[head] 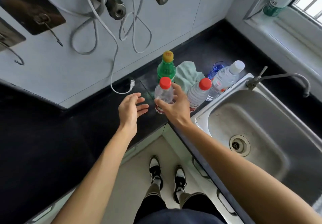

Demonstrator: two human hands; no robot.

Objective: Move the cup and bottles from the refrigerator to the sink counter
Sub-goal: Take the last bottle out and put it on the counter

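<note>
Both bare arms reach forward. The left grip (131,107) hangs loose, its fingers a bit bent, palm turned to the right, holding nothing. The right grip (171,104) has its thumb and fingers curled round a bottle (163,92).

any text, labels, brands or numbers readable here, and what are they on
Nothing reads clearly.
Red marks on the yellow cap of the green bottle: blurred.
Red label on the near red-capped bottle, held by the right hand: print blurred.
Red label on the second red-capped bottle: unreadable.
Label on the white-capped bottle: print too small.
White lettering on the windowsill bottle: blurred.
</note>
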